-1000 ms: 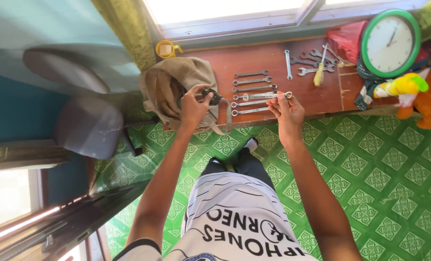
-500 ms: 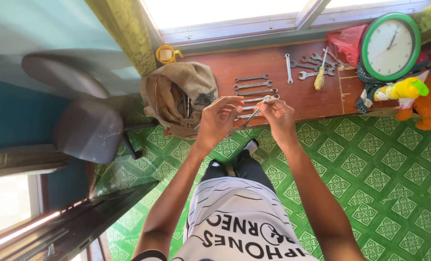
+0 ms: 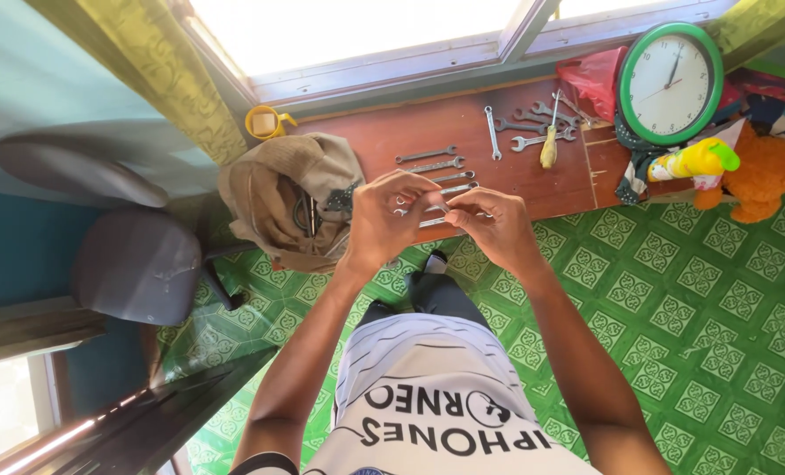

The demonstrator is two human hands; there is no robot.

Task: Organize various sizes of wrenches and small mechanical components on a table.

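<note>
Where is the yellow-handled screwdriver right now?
In the head view, the yellow-handled screwdriver lies on the wooden table, right of the row of wrenches, just left of the green wall clock.

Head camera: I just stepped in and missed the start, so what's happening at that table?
A person stands at a wooden table under the window, both hands raised together over it. The left hand and right hand pinch a small spanner between them. More spanners lie in a row on the table, with another cluster and a yellow-handled screwdriver further right. An open tan tool bag sits at the left end.
</note>
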